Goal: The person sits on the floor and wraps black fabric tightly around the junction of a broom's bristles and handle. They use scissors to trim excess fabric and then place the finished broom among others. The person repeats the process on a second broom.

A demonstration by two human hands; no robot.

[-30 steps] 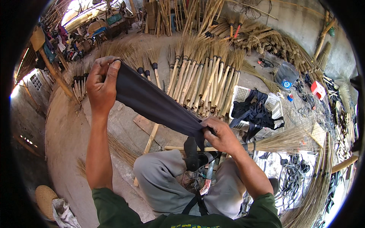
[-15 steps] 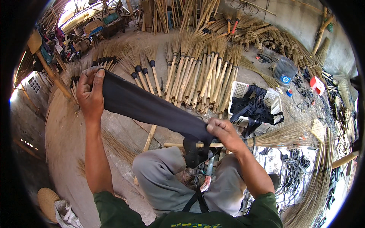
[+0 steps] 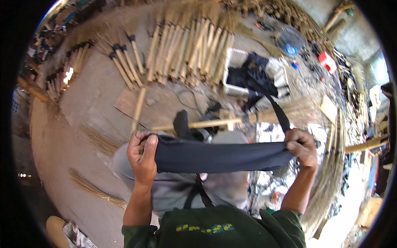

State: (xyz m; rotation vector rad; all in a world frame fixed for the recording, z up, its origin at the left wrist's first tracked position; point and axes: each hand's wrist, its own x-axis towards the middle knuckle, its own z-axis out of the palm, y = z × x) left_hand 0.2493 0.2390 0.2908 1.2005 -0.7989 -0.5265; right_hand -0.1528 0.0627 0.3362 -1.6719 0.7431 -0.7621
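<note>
Level across my lap, a wide black strip, cloth or rubber, is stretched between my two hands. My left hand closes on one end, its thumb pressed to the fingers. The other end is pinched in my right hand, from which a narrow black tail rises toward the basket. Beyond the strip lies a broom with a pale wooden handle, its bristles pointing right. Another black piece hangs over the handle.
A white plastic basket holds tangled black strips. Rows of brooms with pale handles lie ahead. At the right are a clear tub, a red box and long bristle bundles. Loose bristles lie on the left floor.
Both hands have come down and nearer my body, the right one also moving rightward. The strip has gone from slanting to level. My view has tilted lower, toward my lap.
</note>
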